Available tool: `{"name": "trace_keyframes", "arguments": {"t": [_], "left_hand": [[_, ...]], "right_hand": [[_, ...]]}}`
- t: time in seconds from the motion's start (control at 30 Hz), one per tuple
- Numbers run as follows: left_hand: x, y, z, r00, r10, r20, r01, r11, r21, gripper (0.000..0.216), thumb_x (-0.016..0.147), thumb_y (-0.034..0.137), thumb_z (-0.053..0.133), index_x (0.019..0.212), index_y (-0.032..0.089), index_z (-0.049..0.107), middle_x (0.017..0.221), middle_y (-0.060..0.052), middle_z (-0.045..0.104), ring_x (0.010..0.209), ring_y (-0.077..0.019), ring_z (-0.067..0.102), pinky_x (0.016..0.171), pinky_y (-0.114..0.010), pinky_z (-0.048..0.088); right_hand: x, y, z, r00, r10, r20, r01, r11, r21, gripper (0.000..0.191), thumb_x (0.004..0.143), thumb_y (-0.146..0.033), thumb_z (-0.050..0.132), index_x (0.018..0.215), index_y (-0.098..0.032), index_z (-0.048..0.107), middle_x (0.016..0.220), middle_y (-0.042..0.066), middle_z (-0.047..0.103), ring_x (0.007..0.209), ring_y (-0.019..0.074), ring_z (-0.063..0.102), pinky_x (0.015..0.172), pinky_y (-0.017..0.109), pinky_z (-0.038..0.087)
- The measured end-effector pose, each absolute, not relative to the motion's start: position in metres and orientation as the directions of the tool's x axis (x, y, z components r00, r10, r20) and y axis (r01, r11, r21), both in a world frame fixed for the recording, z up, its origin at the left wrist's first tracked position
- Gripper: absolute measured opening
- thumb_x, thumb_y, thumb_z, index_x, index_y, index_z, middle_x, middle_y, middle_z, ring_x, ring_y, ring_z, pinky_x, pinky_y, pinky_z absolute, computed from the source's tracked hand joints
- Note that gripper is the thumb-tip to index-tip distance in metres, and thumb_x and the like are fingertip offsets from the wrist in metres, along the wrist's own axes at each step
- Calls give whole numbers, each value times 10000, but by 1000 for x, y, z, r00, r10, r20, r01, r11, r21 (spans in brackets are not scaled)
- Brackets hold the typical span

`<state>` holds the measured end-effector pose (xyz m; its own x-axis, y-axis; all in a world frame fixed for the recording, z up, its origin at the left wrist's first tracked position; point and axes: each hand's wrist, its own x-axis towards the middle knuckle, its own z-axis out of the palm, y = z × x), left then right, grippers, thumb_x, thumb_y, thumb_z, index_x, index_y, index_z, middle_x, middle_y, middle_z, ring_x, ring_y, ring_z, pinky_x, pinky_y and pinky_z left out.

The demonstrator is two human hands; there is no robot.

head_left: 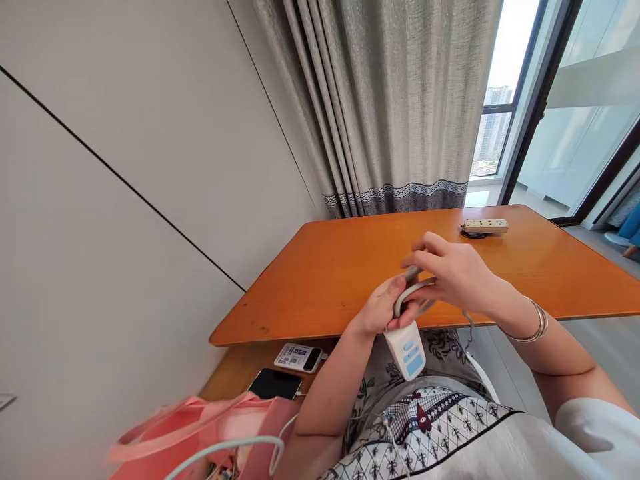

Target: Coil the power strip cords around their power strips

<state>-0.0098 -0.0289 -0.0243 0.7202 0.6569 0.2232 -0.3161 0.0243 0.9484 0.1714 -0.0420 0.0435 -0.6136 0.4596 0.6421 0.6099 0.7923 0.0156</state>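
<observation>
My left hand (384, 303) is closed around a bundled grey cord (413, 288) near the table's front edge. Below that hand, above my lap, hangs a white power strip (406, 352) with light-blue parts on its face; its upper end is hidden by my fingers. My right hand (445, 270) is bent over the same bundle from the right, its fingers curled on a loop of the cord. A loose length of cord (469, 327) drops beneath my right wrist.
A cream power strip (485, 226) lies on the orange wooden table (300, 280) at the far right, beside a dark coil. On a lower surface lie a black phone (275, 385) and a white power bank (299, 358). A pink bag (170, 433) stands at lower left.
</observation>
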Motion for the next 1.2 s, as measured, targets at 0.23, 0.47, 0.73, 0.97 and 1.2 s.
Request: {"name": "trace_keyframes", "arguments": {"t": [0.23, 0.47, 0.73, 0.97, 1.2], "left_hand": [[-14, -22, -33, 774, 605, 187, -420, 269, 867, 499, 938, 621, 490, 781, 161, 605, 315, 94, 312, 246, -61, 149, 316, -202, 173], [-25, -26, -28, 733, 651, 198, -412, 193, 891, 458, 929, 612, 523, 825, 166, 552, 359, 93, 384, 262, -41, 142, 329, -182, 180], [-20, -30, -28, 860, 484, 160, -313, 254, 915, 485, 916, 663, 488, 798, 194, 449, 425, 72, 467, 260, -29, 149, 317, -171, 141], [-18, -27, -33, 818, 493, 296, -487, 321, 812, 563, 844, 757, 511, 763, 208, 416, 393, 104, 385, 251, -36, 130, 308, -192, 152], [-11, -27, -33, 686, 672, 279, -612, 325, 721, 450, 886, 511, 644, 735, 224, 332, 378, 150, 268, 261, -29, 30, 315, -175, 109]], "right_hand": [[177, -34, 39, -644, 523, 559, 598, 799, -59, 288, 962, -415, 597, 1121, -185, 666, 1094, 107, 654, 982, 215, 620, 801, 333, 502], [195, -39, 31, -627, 661, 412, 659, 733, -172, 323, 1019, -274, 480, 1296, -157, 598, 1100, 116, 728, 914, 217, 703, 769, 345, 544], [203, -14, 41, -744, 606, 282, 359, 719, -595, 423, 979, -490, 538, 1006, -124, 749, 830, 62, 741, 701, 140, 645, 654, 259, 499], [180, 2, 5, -701, 682, 207, -57, 235, -970, 617, 827, -744, 580, 687, -143, 604, 526, -27, 557, 477, 91, 504, 573, 258, 495], [162, -11, -41, -417, 873, 253, -276, 144, -950, 583, 895, -711, 478, 663, -180, 530, 546, -43, 479, 492, 97, 478, 623, 279, 512]]}}
